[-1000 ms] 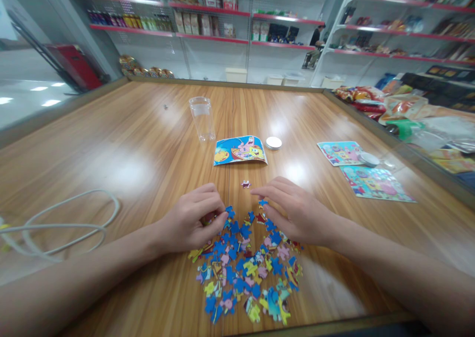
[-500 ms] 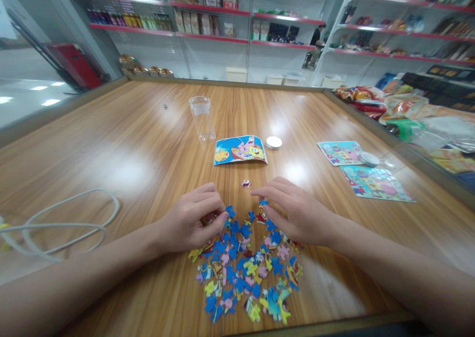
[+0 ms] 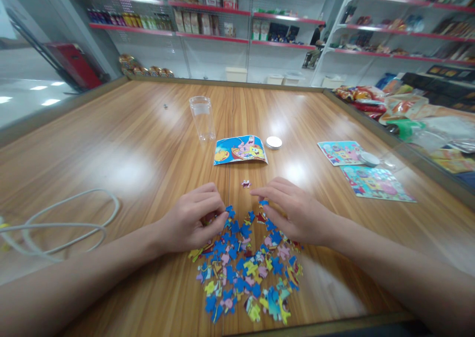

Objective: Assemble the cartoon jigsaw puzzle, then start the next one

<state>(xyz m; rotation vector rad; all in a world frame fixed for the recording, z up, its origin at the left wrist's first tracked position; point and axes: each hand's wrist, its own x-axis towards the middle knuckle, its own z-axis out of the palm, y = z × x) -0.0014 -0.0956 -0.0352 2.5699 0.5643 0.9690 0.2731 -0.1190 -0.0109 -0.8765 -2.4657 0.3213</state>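
Note:
A heap of loose jigsaw pieces [image 3: 237,270], mostly blue, yellow and pink, lies on the wooden table in front of me. At its upper left rests my left hand [image 3: 196,216], fingers curled and thumb tip close to the index finger; whatever is between them is hidden. A blue jigsaw piece [image 3: 229,210] is right beside those fingertips. My right hand [image 3: 291,208] lies at the upper right with fingers stretched out and thumb apart, a blue piece [image 3: 263,203] near them. One pink-and-white jigsaw piece [image 3: 246,183] sits alone beyond the heap, between both hands.
A cartoon picture card [image 3: 241,150] lies farther back, beside a round white lid [image 3: 273,142] and a clear plastic cup [image 3: 203,119]. Two more picture sheets [image 3: 376,183] are at right, a pale cable [image 3: 74,223] at left. Packaged goods [image 3: 408,109] line the right edge.

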